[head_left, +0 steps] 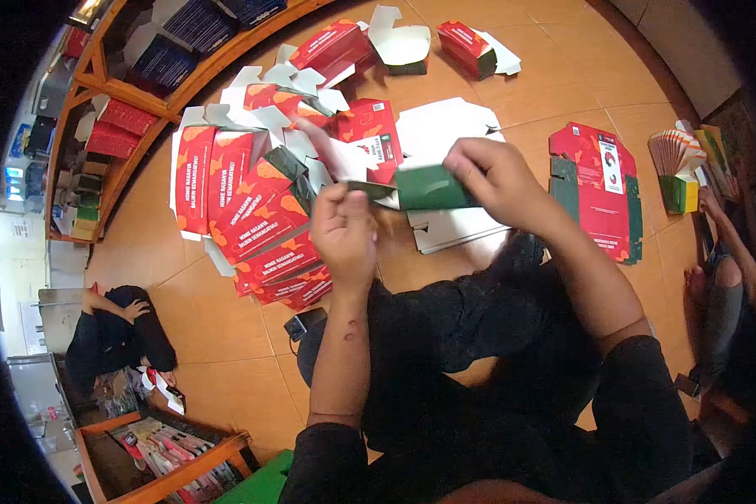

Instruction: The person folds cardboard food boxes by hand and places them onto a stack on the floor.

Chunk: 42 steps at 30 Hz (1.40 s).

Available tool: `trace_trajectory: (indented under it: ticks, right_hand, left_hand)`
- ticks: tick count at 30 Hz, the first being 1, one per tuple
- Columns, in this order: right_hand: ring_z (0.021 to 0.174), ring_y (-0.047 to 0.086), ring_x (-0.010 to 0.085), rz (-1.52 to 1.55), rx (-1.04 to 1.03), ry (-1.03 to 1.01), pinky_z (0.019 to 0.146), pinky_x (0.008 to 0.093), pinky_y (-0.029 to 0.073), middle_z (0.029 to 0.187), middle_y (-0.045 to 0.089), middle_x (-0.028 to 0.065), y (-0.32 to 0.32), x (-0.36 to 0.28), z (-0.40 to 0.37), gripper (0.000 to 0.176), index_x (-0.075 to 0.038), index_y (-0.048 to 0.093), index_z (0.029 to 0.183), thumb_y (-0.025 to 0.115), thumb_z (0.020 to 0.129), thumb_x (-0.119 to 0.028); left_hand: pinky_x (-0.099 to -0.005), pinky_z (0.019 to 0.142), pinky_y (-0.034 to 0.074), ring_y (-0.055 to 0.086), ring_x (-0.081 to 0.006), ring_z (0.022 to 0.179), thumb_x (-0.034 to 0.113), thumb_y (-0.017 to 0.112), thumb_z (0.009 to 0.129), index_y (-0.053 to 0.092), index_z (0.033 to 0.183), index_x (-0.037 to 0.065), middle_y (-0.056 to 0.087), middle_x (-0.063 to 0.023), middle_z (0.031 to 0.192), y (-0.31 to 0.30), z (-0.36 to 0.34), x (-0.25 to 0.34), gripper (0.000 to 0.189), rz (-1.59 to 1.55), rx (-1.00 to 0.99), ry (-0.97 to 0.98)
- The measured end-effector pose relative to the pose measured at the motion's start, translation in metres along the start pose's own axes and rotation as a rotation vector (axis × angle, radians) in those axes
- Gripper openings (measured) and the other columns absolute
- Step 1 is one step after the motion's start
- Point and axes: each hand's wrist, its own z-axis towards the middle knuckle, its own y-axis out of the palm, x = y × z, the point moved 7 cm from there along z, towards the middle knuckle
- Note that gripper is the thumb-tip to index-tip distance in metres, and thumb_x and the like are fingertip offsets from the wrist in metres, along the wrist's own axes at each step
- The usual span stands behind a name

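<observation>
Between my hands is a small cardboard box, its dark green side facing up and a flap at its left end. My left hand pinches that flap between thumb and fingers. My right hand grips the box at its right end, thumb along the green side. Just beyond lie a red printed carton and a stack of flat white carton blanks, partly hidden by the box and my right hand. To the left, several red folded boxes lie close together with white flaps raised.
More part-folded boxes lie at the back. A flat red and green blank rests on the tiled floor to the right. Wooden shelving stands far left. One person sits left, another person's hand shows right.
</observation>
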Motion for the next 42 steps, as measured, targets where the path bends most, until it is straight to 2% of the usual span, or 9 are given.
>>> trace_trajectory:
  ticks: [5, 7, 11, 19, 27, 34, 36, 37, 42]
  right_hand:
    - [0.068, 0.057, 0.0328, 0.096, 0.180, 0.181, 0.064, 0.0400, 0.044, 0.073, 0.059, 0.0177, -0.008, 0.012, -0.001, 0.028, -0.001, 0.059, 0.083, 0.053, 0.096, -0.025]
    - [0.069, 0.057, 0.0282, 0.039, 0.110, 0.053, 0.065, 0.0375, 0.043, 0.073, 0.058, 0.0147, -0.007, 0.004, 0.001, 0.024, -0.001, 0.059, 0.084, 0.054, 0.095, -0.022]
    - [0.078, 0.057, 0.0297, -0.163, -0.005, -0.227, 0.071, 0.0385, 0.041, 0.079, 0.060, 0.0140, 0.005, -0.026, -0.005, 0.018, -0.003, 0.060, 0.085, 0.058, 0.092, -0.019]
    - [0.079, 0.055, 0.0298, -0.139, -0.013, -0.200, 0.073, 0.0382, 0.039, 0.079, 0.060, 0.0116, 0.005, -0.026, -0.005, 0.015, -0.003, 0.060, 0.084, 0.059, 0.091, -0.017]
    - [0.085, 0.056, 0.0276, -0.182, -0.082, -0.274, 0.076, 0.0390, 0.039, 0.081, 0.059, 0.0094, 0.013, -0.032, -0.007, 0.015, -0.006, 0.060, 0.084, 0.059, 0.090, -0.020]
    - [0.083, 0.058, 0.0224, -0.081, -0.047, -0.213, 0.076, 0.0351, 0.042, 0.080, 0.059, 0.0071, 0.013, -0.028, -0.006, 0.013, -0.004, 0.060, 0.091, 0.062, 0.090, -0.017]
    - [0.084, 0.060, 0.0159, 0.164, -0.289, 0.265, 0.072, 0.0331, 0.046, 0.080, 0.060, 0.0056, -0.002, 0.000, -0.006, 0.024, -0.003, 0.060, 0.101, 0.065, 0.090, -0.023]
    - [0.080, 0.060, 0.0113, 0.056, -0.301, 0.235, 0.064, 0.0296, 0.048, 0.080, 0.060, 0.0040, -0.021, 0.011, -0.003, 0.036, -0.003, 0.058, 0.109, 0.069, 0.088, -0.030]
    - [0.069, 0.058, 0.0094, 0.172, -0.527, 0.348, 0.059, 0.0270, 0.050, 0.085, 0.065, 0.0010, -0.048, 0.074, -0.014, 0.032, -0.003, 0.065, 0.104, 0.073, 0.083, -0.027]
  left_hand:
    - [-0.0219, 0.046, 0.036, 0.043, -0.0059, 0.052, 0.017, 0.054, 0.100, 0.052, 0.098, 0.003, 0.050, 0.0009, 0.070, -0.003, -0.006, 0.002, 0.014, -0.085, 0.121, 0.263]
    - [-0.0206, 0.049, 0.035, 0.042, -0.0038, 0.055, 0.014, 0.058, 0.098, 0.055, 0.098, 0.001, 0.053, 0.0004, 0.074, 0.005, -0.003, 0.022, 0.012, 0.344, 0.065, 0.375]
    - [-0.0259, 0.049, 0.035, 0.041, -0.0056, 0.053, 0.010, 0.072, 0.087, 0.062, 0.082, 0.001, 0.045, 0.0019, 0.056, 0.026, -0.009, 0.025, 0.015, 0.671, -0.090, 0.183]
    - [-0.0272, 0.048, 0.036, 0.043, -0.0132, 0.049, 0.005, 0.073, 0.083, 0.062, 0.081, -0.001, 0.049, -0.0056, 0.056, 0.010, -0.013, 0.020, 0.013, 0.565, 0.222, 0.146]
    - [-0.0326, 0.054, 0.044, 0.054, -0.0215, 0.053, 0.003, 0.073, 0.081, 0.069, 0.084, 0.001, 0.059, -0.0081, 0.065, 0.045, -0.018, 0.036, 0.006, 0.655, -0.137, 0.470]
    - [-0.0341, 0.066, 0.045, 0.057, -0.0246, 0.073, 0.007, 0.066, 0.088, 0.064, 0.086, 0.000, 0.054, -0.0105, 0.082, 0.047, -0.015, 0.029, 0.007, 0.702, -0.153, 0.371]
    - [-0.0333, 0.067, 0.045, 0.055, -0.0227, 0.074, 0.009, 0.062, 0.091, 0.061, 0.087, -0.001, 0.053, -0.0098, 0.083, 0.035, -0.007, 0.020, 0.010, 0.618, -0.143, 0.338]
    - [-0.0325, 0.068, 0.044, 0.054, -0.0209, 0.075, 0.011, 0.058, 0.095, 0.059, 0.088, -0.001, 0.052, -0.0092, 0.085, 0.025, -0.001, 0.012, 0.014, 0.532, -0.132, 0.302]
    - [-0.0241, 0.062, 0.042, 0.050, -0.0089, 0.070, 0.024, 0.053, 0.101, 0.062, 0.100, -0.003, 0.057, -0.0008, 0.078, -0.016, 0.012, -0.056, 0.028, 0.193, -0.022, -0.443]
